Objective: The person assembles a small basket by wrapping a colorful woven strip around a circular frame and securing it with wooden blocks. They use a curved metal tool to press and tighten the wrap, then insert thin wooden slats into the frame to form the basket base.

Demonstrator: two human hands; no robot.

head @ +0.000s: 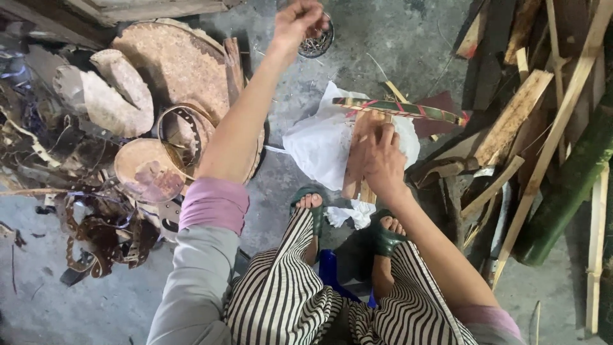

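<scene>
With the right hand (383,160) clamped on the wooden piece (361,153) atop the white cloth (316,147), the left hand (299,22), reaching beyond that cloth, should pinch nails from the small tin (317,43) carefully, fingers closed, contents unclear.

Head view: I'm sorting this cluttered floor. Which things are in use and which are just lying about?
In use:
left hand at the bowl of nails
right hand on the wooden piece
striped stick
white cloth

Lying about:
round baskets
wood scraps
green bamboo
</scene>
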